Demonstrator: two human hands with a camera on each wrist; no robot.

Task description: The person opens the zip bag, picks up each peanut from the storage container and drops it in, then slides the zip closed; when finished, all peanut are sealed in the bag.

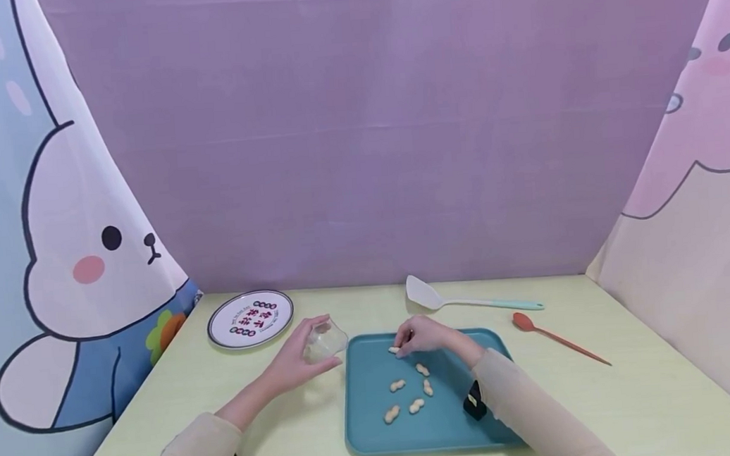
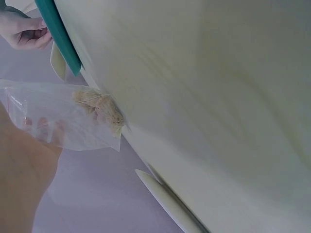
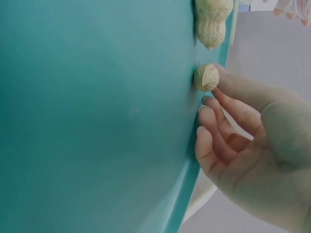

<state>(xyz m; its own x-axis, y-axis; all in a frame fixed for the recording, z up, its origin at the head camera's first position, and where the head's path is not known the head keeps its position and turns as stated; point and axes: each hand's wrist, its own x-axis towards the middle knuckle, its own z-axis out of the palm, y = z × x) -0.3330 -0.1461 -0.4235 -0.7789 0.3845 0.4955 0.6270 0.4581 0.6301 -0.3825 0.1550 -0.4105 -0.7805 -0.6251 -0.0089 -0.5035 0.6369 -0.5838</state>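
Observation:
My left hand holds a clear zip bag just left of the tray. In the left wrist view the bag has several peanuts gathered at its far end. My right hand reaches over the back part of the teal tray. Between its thumb and fingertips it pinches an unshelled peanut, seen end-on as a peanut in the right wrist view. Several more peanuts lie scattered on the tray, nearer to me.
A white plate with printed red characters lies at the back left. Behind the tray is a white spatula with a mint handle. An orange-red spoon lies right of the tray. A purple curtain hangs along the table's back edge.

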